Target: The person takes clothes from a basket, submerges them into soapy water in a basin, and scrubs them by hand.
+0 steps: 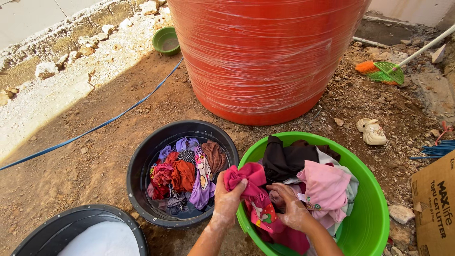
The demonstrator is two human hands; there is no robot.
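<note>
Both hands work a bright pink wet cloth garment (256, 196) over the near-left rim of a round green plastic basin (372, 208). The left hand (228, 199) is closed in a fist around the bunched upper end of the garment, fingers wrapped tight; the right hand (291, 208), wet and soapy, curls its fingers into the lower folds, gripping them rather than lying spread. The garment stretches between the two hands, its lower part hanging down into the basin, where a small coloured print shows on it.

Inside the green basin lie more clothes — a dark brown piece (286, 159) at the back and a pale pink piece (327, 187) to the right of the hands. Just beside it, to the left, stands a round black plastic tub (142, 166) with water and a heap of mixed red, orange and purple clothes (187, 175). A second black tub (52, 227) with white suds sits at the lower left corner.

Behind the basins rises a large orange tank wrapped in clear film (265, 57). At the right edge stands a brown cardboard box (433, 208) with dark printed lettering on its side — only partly in view. A blue hose (95, 125) crosses the dirt ground.
</note>
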